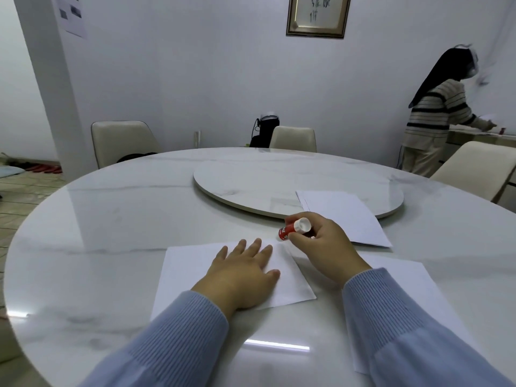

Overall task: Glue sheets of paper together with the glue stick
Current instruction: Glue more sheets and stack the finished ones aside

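Near the table's [111, 219] front edge, my left hand [240, 275], fingers spread, pins the sheet [184, 275]. My right hand [324, 247], fingers clamped on the glue stick [293, 229], should stroke evenly along the sheet's edge.

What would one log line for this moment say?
left hand: flat on near sheet | right hand: holds glue stick, tilted, tip at sheet's far corner | spare stack: partly on turntable

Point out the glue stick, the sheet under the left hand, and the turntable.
glue stick [286, 232], head view, red body.
sheet [184, 270], head view, bare left part.
turntable [251, 177], head view, bare top.
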Demonstrator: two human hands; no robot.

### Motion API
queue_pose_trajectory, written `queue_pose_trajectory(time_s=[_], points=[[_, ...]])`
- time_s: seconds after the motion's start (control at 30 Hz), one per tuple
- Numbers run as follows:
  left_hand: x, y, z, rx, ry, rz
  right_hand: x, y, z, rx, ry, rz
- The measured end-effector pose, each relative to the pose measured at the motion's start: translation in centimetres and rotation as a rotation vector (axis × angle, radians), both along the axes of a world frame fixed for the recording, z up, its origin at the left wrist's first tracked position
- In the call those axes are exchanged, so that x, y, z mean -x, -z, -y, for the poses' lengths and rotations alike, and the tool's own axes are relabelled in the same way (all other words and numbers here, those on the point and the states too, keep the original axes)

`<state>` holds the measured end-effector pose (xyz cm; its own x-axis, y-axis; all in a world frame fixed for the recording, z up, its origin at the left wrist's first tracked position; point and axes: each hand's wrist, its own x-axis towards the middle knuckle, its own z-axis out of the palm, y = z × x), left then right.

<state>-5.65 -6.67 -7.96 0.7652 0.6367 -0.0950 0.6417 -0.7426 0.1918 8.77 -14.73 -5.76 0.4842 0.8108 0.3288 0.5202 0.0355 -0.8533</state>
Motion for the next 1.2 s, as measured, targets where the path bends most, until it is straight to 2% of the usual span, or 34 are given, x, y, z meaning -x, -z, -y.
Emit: queue_pose_trajectory(time_s=[0.2,0.63,0.7,0.8,0.87,0.9,0.97,1.03,1.1,1.2], points=[[-0.1,-0.2,0.0,0.009,-0.014,0.003,-0.3,-0.1,0.1,0.072,-0.062,0.054],[0.4,-0.5,0.1,0.024,0.009,0.022,-0.7,-2.8,3.1,0.203,-0.389,-0.083],[0.8,-1.0,0.0,0.028,0.038,0.006,-0.9,-3.0,3.1,0.052,-0.347,-0.162],[1.5,-2.0,0.1,0.094,0.218,-0.035,-1.2,-3.4,3.0,-0.236,-0.129,-0.254],[1.9,-2.6,0.2,0.120,0.267,0.039,-1.2,-3.3,2.9,-0.314,0.030,-0.244],[1.9,-2.7,0.2,0.081,0.198,0.100,-1.2,-3.3,2.8,-0.320,0.088,-0.233],[1.8,-2.5,0.1,-0.086,-0.113,0.152,-0.9,-3.1,2.6,-0.313,0.154,-0.210],[1.5,-2.0,0.7,-0.158,-0.342,0.048,-0.6,-3.0,2.3,-0.297,0.189,-0.170],[1.1,-1.1,1.3,-0.087,-0.240,-0.067,-0.4,-2.8,2.1,-0.284,0.202,-0.132],[1.2,-1.2,1.2,0.115,0.109,-0.072,0.2,-2.5,1.9,-0.260,0.165,-0.063]])
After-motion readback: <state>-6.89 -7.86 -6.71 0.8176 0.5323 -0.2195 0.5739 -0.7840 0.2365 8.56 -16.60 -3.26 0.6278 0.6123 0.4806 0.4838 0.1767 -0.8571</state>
